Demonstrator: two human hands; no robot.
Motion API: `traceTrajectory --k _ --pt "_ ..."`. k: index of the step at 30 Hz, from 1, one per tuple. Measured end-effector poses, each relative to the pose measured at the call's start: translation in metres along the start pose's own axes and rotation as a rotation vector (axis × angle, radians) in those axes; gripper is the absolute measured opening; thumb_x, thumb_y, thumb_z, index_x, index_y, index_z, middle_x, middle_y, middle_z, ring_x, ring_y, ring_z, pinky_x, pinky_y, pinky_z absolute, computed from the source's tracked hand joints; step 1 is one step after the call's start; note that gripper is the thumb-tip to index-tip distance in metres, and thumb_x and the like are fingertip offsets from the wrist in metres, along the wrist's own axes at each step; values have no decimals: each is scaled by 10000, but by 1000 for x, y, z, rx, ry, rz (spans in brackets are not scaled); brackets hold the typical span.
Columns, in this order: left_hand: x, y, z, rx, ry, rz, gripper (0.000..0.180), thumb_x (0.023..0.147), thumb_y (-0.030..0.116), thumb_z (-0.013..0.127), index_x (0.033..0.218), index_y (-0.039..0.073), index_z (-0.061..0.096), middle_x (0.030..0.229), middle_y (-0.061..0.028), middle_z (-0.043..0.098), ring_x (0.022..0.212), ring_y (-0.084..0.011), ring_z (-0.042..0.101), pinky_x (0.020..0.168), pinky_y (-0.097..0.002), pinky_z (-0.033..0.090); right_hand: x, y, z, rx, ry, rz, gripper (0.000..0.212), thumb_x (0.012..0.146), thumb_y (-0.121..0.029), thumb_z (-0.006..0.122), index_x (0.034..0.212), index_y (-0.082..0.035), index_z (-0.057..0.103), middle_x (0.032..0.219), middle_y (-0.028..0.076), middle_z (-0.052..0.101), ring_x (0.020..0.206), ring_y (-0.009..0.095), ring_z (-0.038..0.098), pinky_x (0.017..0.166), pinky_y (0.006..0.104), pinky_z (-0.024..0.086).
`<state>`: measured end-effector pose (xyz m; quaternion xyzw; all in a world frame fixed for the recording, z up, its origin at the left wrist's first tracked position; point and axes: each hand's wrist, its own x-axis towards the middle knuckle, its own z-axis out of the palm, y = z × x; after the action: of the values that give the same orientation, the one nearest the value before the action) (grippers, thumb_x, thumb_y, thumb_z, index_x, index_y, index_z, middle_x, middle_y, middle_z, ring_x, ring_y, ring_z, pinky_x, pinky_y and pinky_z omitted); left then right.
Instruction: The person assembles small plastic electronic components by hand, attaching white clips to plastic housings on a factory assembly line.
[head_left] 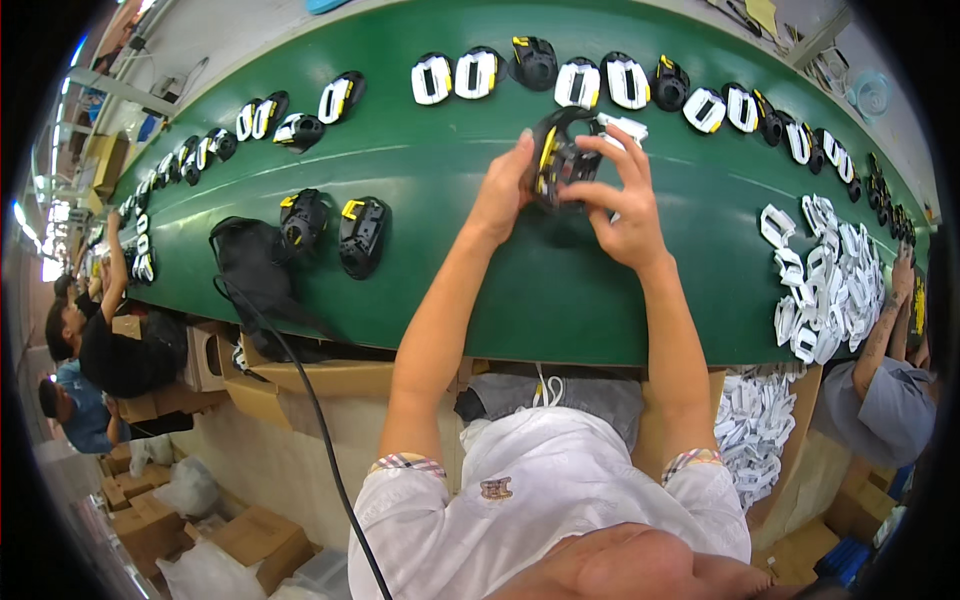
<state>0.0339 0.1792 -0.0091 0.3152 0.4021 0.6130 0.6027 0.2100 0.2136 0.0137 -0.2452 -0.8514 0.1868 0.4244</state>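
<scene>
A black oval plastic housing (pixel 563 165) with a yellow strip is raised over the green work surface (pixel 480 230). My left hand (pixel 500 190) is closed round its left side. At its right side, my right hand (pixel 625 205) has thumb and bent fingers on the housing. Just behind the right fingers shows a white plastic part (pixel 625 130); whether the fingers touch it cannot be told. To the left lie two black housings with yellow pieces, one (pixel 364 235) nearer my arm and one (pixel 304 217) beside a black bag-like item (pixel 250 265).
Along the far side runs a row of black housings, many bearing white oval frames (pixel 628 80). A heap of white frames (pixel 830 280) sits at right, above a carton of white parts (pixel 755 425). A black cable (pixel 315 400) hangs at left. Co-workers sit left (pixel 120 350) and right (pixel 885 390).
</scene>
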Motion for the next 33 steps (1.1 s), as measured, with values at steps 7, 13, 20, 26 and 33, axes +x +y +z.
traceTrajectory --k 7,13,20,26,33 --pt "-6 -6 10 228 140 191 356 976 337 394 980 15 545 780 -58 595 583 -95 557 504 -223 472 -6 -13 19 772 255 452 372 870 -62 541 1223 18 458 1159 132 544 1056 176 534 868 311 454" --pt "-5 -14 16 471 241 305 253 957 200 408 1010 -20 521 787 -59 591 693 -86 559 608 -230 463 -13 -4 32 881 108 702 339 890 -129 584 1181 34 522 918 21 601 829 76 550 768 217 451" --pt "-11 -4 22 78 69 412 218 933 150 447 1083 -7 436 941 -62 546 847 -87 514 773 -220 414 -15 -3 29 1059 97 674 373 872 -143 610 1196 27 539 1004 32 601 895 77 532 815 220 434" --pt "-6 -22 18 188 135 450 216 920 150 521 1055 2 439 920 -42 542 809 -65 503 712 -210 417 -13 2 31 1035 109 667 366 870 -138 607 1191 24 541 1005 34 602 883 78 538 810 224 439" --pt "-5 -18 17 114 182 331 244 905 166 557 1035 -35 511 871 -45 589 760 -57 525 663 -198 425 -15 6 30 934 95 720 378 862 -140 622 1190 30 541 964 19 601 846 66 536 774 216 451"
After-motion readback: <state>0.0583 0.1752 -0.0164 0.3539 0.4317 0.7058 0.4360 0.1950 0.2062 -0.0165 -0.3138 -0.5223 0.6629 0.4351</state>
